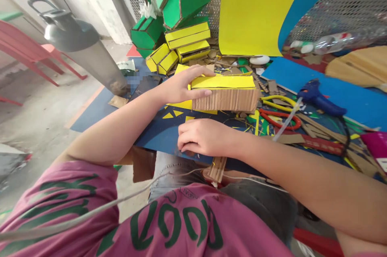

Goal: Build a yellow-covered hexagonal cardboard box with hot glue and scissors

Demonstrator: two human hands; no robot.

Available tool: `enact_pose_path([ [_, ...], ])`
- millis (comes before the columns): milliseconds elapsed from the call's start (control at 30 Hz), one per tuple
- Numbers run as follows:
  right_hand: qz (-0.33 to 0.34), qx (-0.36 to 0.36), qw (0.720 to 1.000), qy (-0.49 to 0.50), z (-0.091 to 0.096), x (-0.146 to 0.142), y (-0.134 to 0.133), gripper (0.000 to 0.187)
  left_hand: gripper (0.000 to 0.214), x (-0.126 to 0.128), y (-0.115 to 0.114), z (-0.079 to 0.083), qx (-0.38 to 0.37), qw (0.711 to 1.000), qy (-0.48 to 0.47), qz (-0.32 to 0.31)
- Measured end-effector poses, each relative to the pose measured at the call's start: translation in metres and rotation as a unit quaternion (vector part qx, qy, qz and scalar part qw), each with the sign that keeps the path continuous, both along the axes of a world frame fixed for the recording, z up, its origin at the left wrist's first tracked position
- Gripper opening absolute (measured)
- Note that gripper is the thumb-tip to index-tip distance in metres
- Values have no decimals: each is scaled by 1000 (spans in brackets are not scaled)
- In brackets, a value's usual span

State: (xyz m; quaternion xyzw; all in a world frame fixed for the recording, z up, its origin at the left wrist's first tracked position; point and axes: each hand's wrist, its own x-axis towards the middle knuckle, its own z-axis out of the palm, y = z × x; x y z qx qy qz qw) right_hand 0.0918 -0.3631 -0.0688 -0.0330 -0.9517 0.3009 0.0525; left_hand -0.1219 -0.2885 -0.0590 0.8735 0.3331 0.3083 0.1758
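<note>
Yellow-topped box [227, 100], one, held by left hand [186, 82]; one glue gun [323, 99]

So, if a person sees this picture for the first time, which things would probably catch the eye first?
Probably the large yellow sheet, upright at the back of the table, and the pile of green blocks to its left. Next, likely the cardboard box with a yellow top, near the middle, its left end held by the left hand.
</note>
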Motion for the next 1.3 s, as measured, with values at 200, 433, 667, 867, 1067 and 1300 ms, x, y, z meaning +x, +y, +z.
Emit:
enact_pose_path([
  [200, 8, 164, 986, -22, 9, -1, -15, 21, 75, 0, 0, 1, 3, 1000, 4, -1],
  [433, 2, 254, 967, -22, 4, -2, -28, 25, 73, 0, -2, 2, -5, 1000, 1, 4],
  [667, -37, 144, 988, 36, -8, -5, -12, 20, 74, -3, 0, 0, -8, 1000, 3, -1],
  [867, -148, -169, 951, 212, -11, 3, 4, 8, 75, -2, 1, 1, -12, 1000, 5, -3],
  [1067, -176, -398, 866, 246, -12, 1, 7, 16, 73, -2, 1, 2, -10, 1000, 3, -4],
  [1300, -139, -425, 853, 270, -7, 6, 7, 11, 70, -3, 0, 1, -10, 1000, -3, -7],
])
